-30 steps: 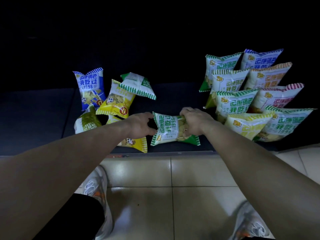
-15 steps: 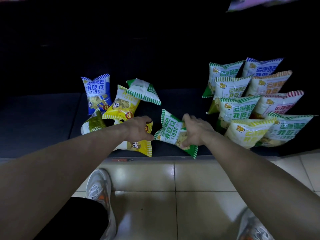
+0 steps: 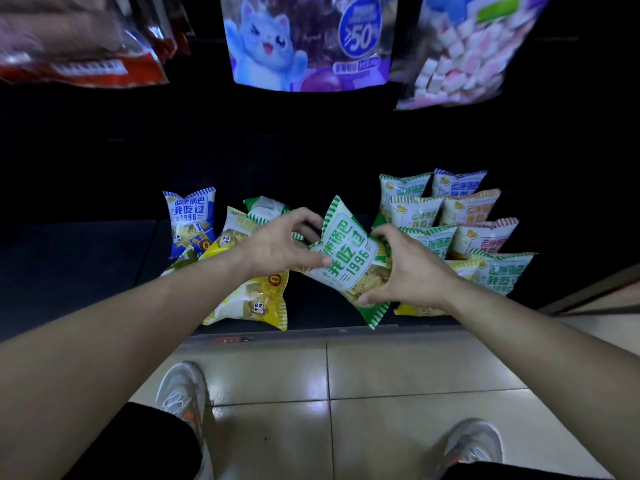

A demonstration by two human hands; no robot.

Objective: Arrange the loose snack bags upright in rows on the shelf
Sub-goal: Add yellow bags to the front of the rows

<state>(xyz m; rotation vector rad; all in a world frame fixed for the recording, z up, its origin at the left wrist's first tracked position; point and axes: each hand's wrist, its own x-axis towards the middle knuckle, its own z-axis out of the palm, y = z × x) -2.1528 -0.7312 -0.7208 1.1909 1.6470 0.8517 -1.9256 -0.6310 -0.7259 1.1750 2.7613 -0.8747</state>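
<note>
A green-and-white snack bag [image 3: 349, 258] hangs tilted above the front of the dark bottom shelf [image 3: 86, 265]. My right hand [image 3: 412, 271] grips its lower right side, and my left hand [image 3: 280, 244] pinches its upper left edge. To the left lies a loose pile: a blue bag [image 3: 189, 220] standing upright, a yellow bag [image 3: 256, 299] lying flat, and a green bag [image 3: 266, 206] partly hidden behind my left hand. On the right, several bags [image 3: 467, 216] stand upright in rows.
Larger snack packs hang above: a red one [image 3: 79, 46], a purple cat one [image 3: 308, 43] and a pink-and-white one [image 3: 471, 53]. Beige floor tiles [image 3: 398, 368] and my two shoes lie below the shelf's front edge [image 3: 311, 332].
Both hands lifted the green-and-white bag off the shelf and turned it from lying flat toward upright. The camera tilted up, bringing the hanging packs into view.
</note>
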